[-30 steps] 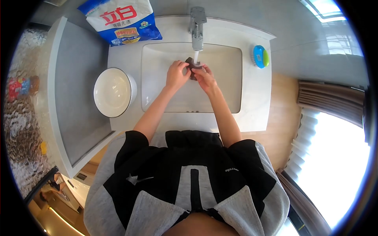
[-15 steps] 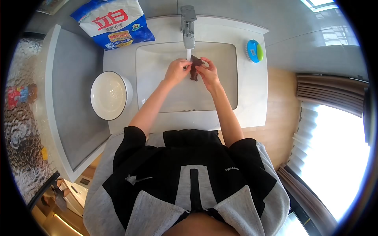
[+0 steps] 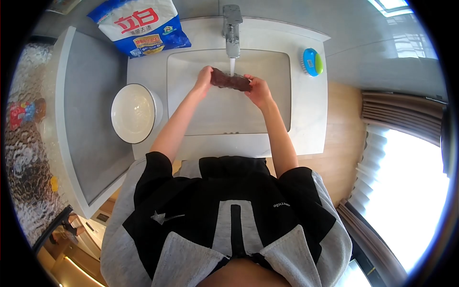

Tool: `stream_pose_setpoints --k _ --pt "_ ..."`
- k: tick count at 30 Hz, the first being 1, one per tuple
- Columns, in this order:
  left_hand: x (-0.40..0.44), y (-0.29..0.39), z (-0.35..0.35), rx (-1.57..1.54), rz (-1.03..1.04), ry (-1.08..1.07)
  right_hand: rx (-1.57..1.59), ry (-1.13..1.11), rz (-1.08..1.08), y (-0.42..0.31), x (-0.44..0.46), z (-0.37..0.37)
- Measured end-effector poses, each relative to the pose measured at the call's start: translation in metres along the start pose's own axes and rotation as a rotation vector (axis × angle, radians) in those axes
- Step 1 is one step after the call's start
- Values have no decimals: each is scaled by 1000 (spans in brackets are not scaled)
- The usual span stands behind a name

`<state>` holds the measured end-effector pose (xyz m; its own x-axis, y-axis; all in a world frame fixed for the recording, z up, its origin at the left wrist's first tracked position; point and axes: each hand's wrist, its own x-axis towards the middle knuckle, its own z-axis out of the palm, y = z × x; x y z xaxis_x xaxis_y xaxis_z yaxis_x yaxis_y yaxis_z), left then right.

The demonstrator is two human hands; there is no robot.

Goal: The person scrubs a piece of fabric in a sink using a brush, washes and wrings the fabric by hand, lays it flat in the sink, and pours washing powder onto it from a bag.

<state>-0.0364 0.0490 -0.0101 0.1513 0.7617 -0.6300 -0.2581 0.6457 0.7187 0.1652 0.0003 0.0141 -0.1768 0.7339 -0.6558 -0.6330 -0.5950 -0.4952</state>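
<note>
Two hands (image 3: 204, 81) (image 3: 259, 93), gripping wrinkled brown cloth (image 3: 229, 80) at both ends, smooth rectangular basin (image 3: 229, 117)

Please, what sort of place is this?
Probably a home bathroom or laundry area: a sink under a running faucet, a blue-and-green scrub brush, and what looks like a detergent bag.

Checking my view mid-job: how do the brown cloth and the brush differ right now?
The brown cloth is dark; the brush is blue and green. The cloth is stretched between the left hand and right hand over the sink; the brush rests unheld on the counter. The cloth spans wider than the brush.
</note>
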Motion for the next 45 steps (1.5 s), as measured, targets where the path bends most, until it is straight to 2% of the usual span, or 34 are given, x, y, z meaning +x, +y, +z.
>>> stream_pose_setpoints --k 1,3,7,8,10,13,14,20,22,25,26,29,32,33,36,40,43,45 --pt "-3 2 4 69 -70 -4 31 20 57 -2 -4 6" --pt "-8 2 10 169 -210 -14 -326 93 -46 7 0 14" --pt "-14 -14 14 -151 -644 -110 -850 150 -314 28 29 1" --pt "-17 -29 14 -79 -645 88 -929 141 -338 33 40 -4" --pt "-13 -44 15 71 -688 110 -1093 122 -383 37 49 0" --pt "-12 -56 16 168 -630 -161 -1288 91 -501 28 47 3" --pt "-8 -60 12 202 -632 -179 -1338 75 -540 22 45 4" --pt "-5 -41 5 279 -707 -202 -1378 -16 -417 -7 37 7" --pt "2 -44 -2 252 -702 -150 -1510 15 -531 -6 32 10" --pt "-22 -26 21 263 -265 153 -1666 109 -602 -1 33 5" --pt "-18 -28 18 302 -143 167 -1712 147 -609 1 35 1" --pt "-13 -23 11 363 197 212 -1731 308 -592 1 40 -16" --pt "-11 -17 5 359 349 301 -1281 202 -327 -13 53 -39" --pt "-19 -10 8 336 346 304 -984 216 -238 -18 49 -33" --pt "-13 -7 1 283 355 308 -424 158 -206 -25 43 -31" --pt "-16 4 -1 261 495 344 -355 144 -248 -33 37 -20" --pt "-20 18 -10 163 518 342 -430 98 -268 -43 39 -19" --pt "-23 26 -20 149 550 372 -397 49 -161 -52 29 -22"
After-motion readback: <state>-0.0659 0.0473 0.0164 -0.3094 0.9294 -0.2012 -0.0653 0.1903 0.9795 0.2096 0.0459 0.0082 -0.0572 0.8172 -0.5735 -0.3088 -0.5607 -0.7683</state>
